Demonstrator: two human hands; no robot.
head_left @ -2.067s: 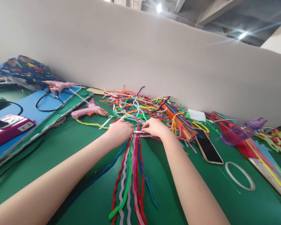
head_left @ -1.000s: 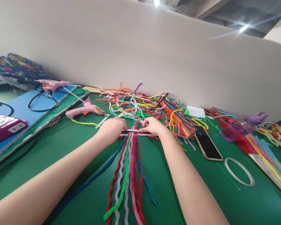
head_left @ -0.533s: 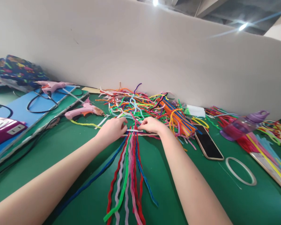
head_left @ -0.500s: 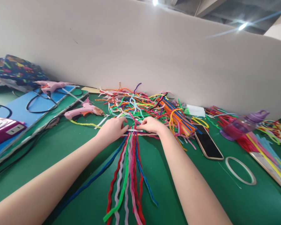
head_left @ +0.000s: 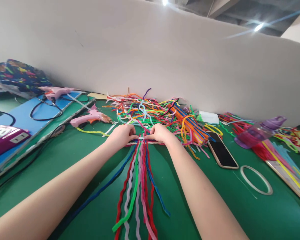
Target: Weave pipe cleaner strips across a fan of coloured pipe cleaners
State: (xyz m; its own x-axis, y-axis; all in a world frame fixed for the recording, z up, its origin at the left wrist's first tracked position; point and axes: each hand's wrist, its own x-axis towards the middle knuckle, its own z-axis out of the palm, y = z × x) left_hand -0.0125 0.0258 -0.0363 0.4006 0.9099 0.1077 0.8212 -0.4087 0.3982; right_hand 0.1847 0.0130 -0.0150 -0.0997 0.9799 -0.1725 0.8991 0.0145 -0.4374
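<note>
A fan of pipe cleaners [head_left: 134,191] in red, lilac, green, pink and blue lies on the green table, loose ends toward me. Across their far end runs a short white strip [head_left: 141,138] that looks like tape. My left hand [head_left: 122,136] pinches around the strip's left end, thumb against curled fingers. At the right end, my right hand [head_left: 159,134] is closed in a similar pinch. A pale pipe cleaner [head_left: 153,142] lies crosswise just nearer than the strip. My fingertips partly hide the strip's ends.
Behind my hands is a tangled pile of pipe cleaners [head_left: 150,113]. A pink glue gun [head_left: 86,118] lies left, near a purple power strip [head_left: 8,141]. To the right are a phone [head_left: 222,151], a tape roll [head_left: 243,175] and a purple bottle [head_left: 255,135].
My hands have come closer together over the strip, so less of it shows between them. The right hand has shifted to the strip's end. The pipe cleaners stay almost in place.
</note>
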